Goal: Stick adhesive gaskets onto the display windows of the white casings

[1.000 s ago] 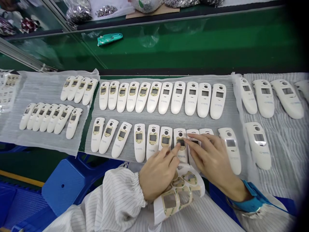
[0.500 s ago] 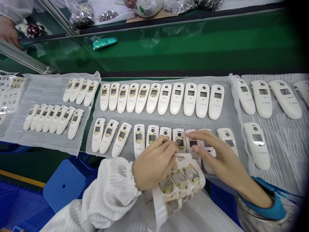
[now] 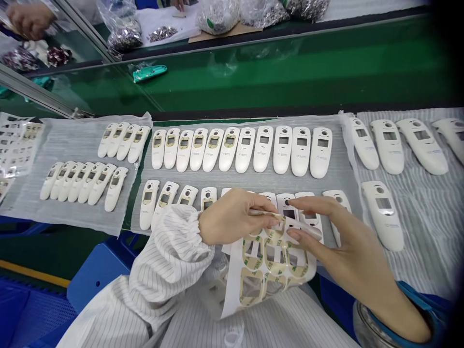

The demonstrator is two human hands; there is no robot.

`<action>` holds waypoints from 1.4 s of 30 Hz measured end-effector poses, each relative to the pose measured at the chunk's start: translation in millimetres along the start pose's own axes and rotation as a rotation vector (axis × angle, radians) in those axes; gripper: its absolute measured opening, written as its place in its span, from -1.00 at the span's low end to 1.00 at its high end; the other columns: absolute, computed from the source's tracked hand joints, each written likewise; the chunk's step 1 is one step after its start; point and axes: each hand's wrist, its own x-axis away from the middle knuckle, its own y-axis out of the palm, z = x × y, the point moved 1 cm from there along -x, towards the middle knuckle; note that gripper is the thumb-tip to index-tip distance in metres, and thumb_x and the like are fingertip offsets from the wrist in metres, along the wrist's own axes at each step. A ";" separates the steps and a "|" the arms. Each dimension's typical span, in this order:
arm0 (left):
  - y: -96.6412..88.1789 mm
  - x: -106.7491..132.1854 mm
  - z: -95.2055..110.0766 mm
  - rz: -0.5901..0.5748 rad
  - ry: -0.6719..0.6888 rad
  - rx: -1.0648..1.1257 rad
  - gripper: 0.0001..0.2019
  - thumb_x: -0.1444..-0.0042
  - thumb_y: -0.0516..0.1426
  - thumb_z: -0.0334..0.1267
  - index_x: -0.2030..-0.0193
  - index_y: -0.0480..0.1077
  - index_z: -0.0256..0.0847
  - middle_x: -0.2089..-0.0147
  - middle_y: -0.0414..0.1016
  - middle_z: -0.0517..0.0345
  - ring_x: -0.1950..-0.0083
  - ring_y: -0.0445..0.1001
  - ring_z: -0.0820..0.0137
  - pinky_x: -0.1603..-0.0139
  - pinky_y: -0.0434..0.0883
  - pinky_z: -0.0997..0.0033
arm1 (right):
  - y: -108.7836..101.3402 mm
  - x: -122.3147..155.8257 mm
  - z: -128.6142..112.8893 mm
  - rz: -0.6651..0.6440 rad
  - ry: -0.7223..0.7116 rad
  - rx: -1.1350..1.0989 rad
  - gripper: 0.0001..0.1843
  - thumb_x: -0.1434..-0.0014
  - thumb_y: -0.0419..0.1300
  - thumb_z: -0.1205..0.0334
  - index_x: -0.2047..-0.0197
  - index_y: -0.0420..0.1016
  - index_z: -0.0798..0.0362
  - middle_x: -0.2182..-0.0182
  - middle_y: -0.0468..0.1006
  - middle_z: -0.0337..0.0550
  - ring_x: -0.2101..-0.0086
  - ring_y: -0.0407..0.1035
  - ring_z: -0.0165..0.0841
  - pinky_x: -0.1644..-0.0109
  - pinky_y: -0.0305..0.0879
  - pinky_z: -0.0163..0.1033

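Note:
My left hand pinches the top edge of a white sticker sheet carrying tan frame-shaped stickers, holding it up over my lap. My right hand rests its fingers on the sheet's upper right part, fingers bent, thumb above the sheet; whether it grips a sticker I cannot tell. Both hands hover over the near row of white handheld device shells lying on a grey foam sheet. The far row of shells lies untouched; the left ones carry tan frames round their windows.
Another foam sheet at left holds more shells, and a striped sheet at right holds larger-looking ones. A green conveyor belt with a teal tool runs behind. Another person's hand is at far top left. Blue crates stand below.
Both hands left the shell they were pressing in the near row. The left hand raised the sticker sheet from my lap and the right hand came onto it.

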 end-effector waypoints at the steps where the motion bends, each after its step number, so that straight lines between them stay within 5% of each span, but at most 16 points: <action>1: 2.1 -1.3 0.2 -0.019 -0.003 -0.002 -0.87 -0.12 0.16 -0.25 0.28 0.51 -0.23 0.47 0.46 0.24 0.50 0.33 0.53 0.49 0.29 0.55 | -0.9 -0.8 -2.1 0.017 -0.061 0.031 -0.73 -0.18 0.21 0.18 0.03 0.40 -0.11 0.11 0.49 -0.14 0.11 0.39 -0.23 0.11 0.40 -0.12; 7: 5.5 -5.0 -1.2 -0.096 0.042 0.079 -0.81 -0.17 0.11 -0.21 0.21 0.50 -0.23 0.30 0.51 0.16 0.36 0.39 0.48 0.36 0.33 0.52 | -0.1 -4.2 -4.7 0.099 -0.272 0.165 -0.77 -0.16 0.21 0.37 0.13 0.45 -0.11 0.22 0.54 -0.18 0.21 0.40 -0.24 0.21 0.36 -0.09; 10: 5.1 -8.0 -1.9 -0.099 0.061 0.059 -0.69 -0.23 0.02 -0.13 0.26 0.51 -0.28 0.46 0.44 0.18 0.51 0.25 0.53 0.49 0.24 0.53 | 1.2 -1.0 -0.5 0.157 -0.369 0.310 -0.65 -0.09 0.25 0.43 0.07 0.46 -0.13 0.20 0.58 -0.19 0.22 0.41 -0.21 0.21 0.35 -0.06; 18: 8.7 -19.0 -7.1 -0.154 -0.071 0.159 -0.75 -0.17 0.07 -0.21 0.36 0.51 -0.29 0.38 0.52 0.13 0.47 0.28 0.53 0.45 0.27 0.55 | 7.4 7.2 8.6 0.209 -0.607 0.340 -0.49 0.00 0.30 0.52 -0.03 0.42 0.02 0.21 0.62 -0.15 0.25 0.45 -0.25 0.22 0.41 -0.09; 25: 21.4 -25.0 -21.8 -0.172 -0.125 0.241 -0.90 -0.01 0.14 -0.36 0.47 0.46 -0.28 0.50 0.45 0.24 0.43 0.37 0.52 0.35 0.32 0.54 | 15.8 24.5 14.6 0.180 -0.585 0.355 -0.64 -0.03 0.32 0.47 0.11 0.49 -0.07 0.22 0.62 -0.24 0.29 0.47 -0.30 0.25 0.44 -0.11; 30: 19.9 -28.8 -27.8 -0.193 -0.109 0.264 -0.88 -0.04 0.13 -0.37 0.46 0.46 -0.31 0.45 0.49 0.21 0.39 0.41 0.52 0.30 0.33 0.55 | 13.4 36.9 -5.1 0.149 -0.606 0.261 -0.77 -0.03 0.30 0.47 0.22 0.52 0.04 0.28 0.63 -0.22 0.29 0.43 -0.32 0.22 0.40 -0.14; 33: 20.2 -23.5 -30.1 -0.264 -0.105 0.162 -0.87 -0.10 0.12 -0.32 0.36 0.48 -0.30 0.40 0.52 0.18 0.39 0.44 0.48 0.33 0.35 0.52 | -3.1 34.0 -16.8 0.073 -0.467 0.058 -0.88 -0.13 0.24 0.38 0.27 0.51 -0.04 0.36 0.59 -0.28 0.30 0.40 -0.36 0.20 0.39 -0.20; 35: 25.8 -16.2 -30.7 -0.238 -0.053 -0.080 -0.85 -0.15 0.09 -0.29 0.30 0.49 -0.27 0.36 0.54 0.17 0.39 0.46 0.45 0.33 0.36 0.48 | -17.3 23.1 -13.7 0.043 -0.234 -0.081 -0.96 -0.17 0.22 0.21 0.33 0.49 -0.13 0.33 0.54 -0.31 0.29 0.40 -0.34 0.23 0.38 -0.20; 39: 50.7 2.3 -32.3 -0.087 0.242 -0.513 -0.82 -0.23 0.04 -0.35 0.27 0.47 -0.26 0.26 0.55 0.16 0.17 0.44 0.36 0.08 0.37 0.37 | -28.2 -8.7 21.3 -0.121 0.347 -0.179 -0.79 -0.13 0.21 -0.04 0.44 0.52 -0.15 0.06 0.48 -0.33 0.19 0.41 -0.24 0.17 0.34 -0.10; 42: 70.4 12.2 -40.7 0.061 0.440 -0.662 -0.78 -0.29 -0.03 -0.33 0.22 0.43 -0.28 0.06 0.53 0.12 0.05 0.37 0.33 0.02 0.37 0.33 | -18.3 -24.9 50.2 -0.246 0.447 -0.221 -0.72 -0.10 0.22 -0.08 0.46 0.54 -0.07 -0.01 0.45 -0.22 0.03 0.32 -0.09 0.04 0.25 0.01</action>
